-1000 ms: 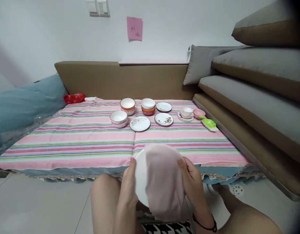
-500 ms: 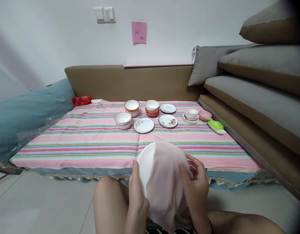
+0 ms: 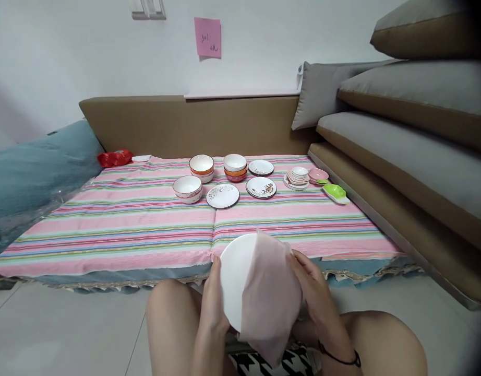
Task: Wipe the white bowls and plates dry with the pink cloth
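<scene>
A white plate (image 3: 235, 279) is held up over my lap, its plain face towards me. My left hand (image 3: 214, 300) grips its left edge, thumb along the rim. A pale pink cloth (image 3: 269, 292) drapes over the right half of the plate and hangs below it. My right hand (image 3: 313, 284) is closed on the cloth at the plate's right edge, so the rim there is hidden. Beyond, on the striped cover, lie a flower-patterned plate (image 3: 223, 196) and another patterned plate (image 3: 261, 187).
Stacked bowls (image 3: 188, 188) stand on the striped cover (image 3: 127, 224), with small dishes (image 3: 298, 179) and a green dish (image 3: 336, 193) to the right. Grey-brown cushions (image 3: 400, 136) rise on the right. A red bundle (image 3: 115, 157) lies at the far left.
My right hand has shifted up along the plate's right edge with the cloth, and more of the white plate shows. The view has tilted slightly downward and turned right.
</scene>
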Tool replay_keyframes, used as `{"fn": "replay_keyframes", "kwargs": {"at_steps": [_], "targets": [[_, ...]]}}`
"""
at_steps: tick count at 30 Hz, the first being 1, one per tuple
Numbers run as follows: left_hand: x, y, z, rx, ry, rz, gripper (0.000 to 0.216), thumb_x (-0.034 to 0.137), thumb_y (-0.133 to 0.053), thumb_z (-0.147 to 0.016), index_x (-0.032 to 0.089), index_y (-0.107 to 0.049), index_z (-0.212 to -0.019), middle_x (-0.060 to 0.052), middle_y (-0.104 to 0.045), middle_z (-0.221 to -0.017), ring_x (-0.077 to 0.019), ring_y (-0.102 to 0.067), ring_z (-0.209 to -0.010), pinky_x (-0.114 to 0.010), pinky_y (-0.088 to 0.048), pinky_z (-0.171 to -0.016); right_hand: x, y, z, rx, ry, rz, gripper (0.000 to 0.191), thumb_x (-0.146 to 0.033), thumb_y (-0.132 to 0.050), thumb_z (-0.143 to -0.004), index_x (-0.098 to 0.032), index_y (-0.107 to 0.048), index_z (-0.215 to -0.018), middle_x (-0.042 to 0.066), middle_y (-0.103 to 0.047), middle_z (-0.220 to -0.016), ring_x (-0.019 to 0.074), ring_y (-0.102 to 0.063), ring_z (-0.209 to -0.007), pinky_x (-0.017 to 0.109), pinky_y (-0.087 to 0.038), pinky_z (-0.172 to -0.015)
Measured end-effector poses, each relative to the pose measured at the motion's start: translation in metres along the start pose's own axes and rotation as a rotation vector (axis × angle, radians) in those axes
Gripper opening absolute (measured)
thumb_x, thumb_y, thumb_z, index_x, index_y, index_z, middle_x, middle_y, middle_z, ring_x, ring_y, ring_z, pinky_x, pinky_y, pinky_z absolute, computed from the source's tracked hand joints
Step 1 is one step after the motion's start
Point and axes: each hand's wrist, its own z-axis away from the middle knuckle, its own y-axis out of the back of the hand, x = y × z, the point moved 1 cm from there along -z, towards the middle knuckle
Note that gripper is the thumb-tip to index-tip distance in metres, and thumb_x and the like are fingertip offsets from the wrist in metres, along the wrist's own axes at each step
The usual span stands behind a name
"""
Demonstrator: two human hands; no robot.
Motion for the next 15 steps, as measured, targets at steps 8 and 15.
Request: {"fn": "replay_keyframes", "kwargs": {"at_steps": [8, 15], "targets": [[-0.001, 0.003, 0.0, 0.077, -0.032, -0.029, 0.055, 0.054, -0.06, -0.08, 0.016, -0.062, -0.119, -0.013, -0.065, -0.117, -0.0296, -0.063, -0.102, -0.035, -0.054, -0.085, 0.011, 0.001, 0.0, 0.053, 0.01, 0.148, 0.041, -0.056, -0.057, -0.079, -0.019, -0.068, -0.094, 0.007, -0.068, -0.1, 0.0241, -0.059, -0.094, 0.031, -0.047, -0.079], [0.011, 0.006, 0.002, 0.057, -0.047, 0.001, 0.058, 0.055, -0.059, -0.08, 0.014, -0.061, -0.121, -0.014, -0.067, -0.112, -0.0305, -0.063, -0.101, -0.036, -0.053, -0.083, 0.016, 0.001, -0.005, 0.159, 0.089, 0.097, 0.031, -0.048, -0.069, -0.072, -0.017, -0.067, -0.077, 0.005, -0.066, -0.078, 0.0193, -0.058, -0.074, 0.028, -0.044, -0.066]]}}
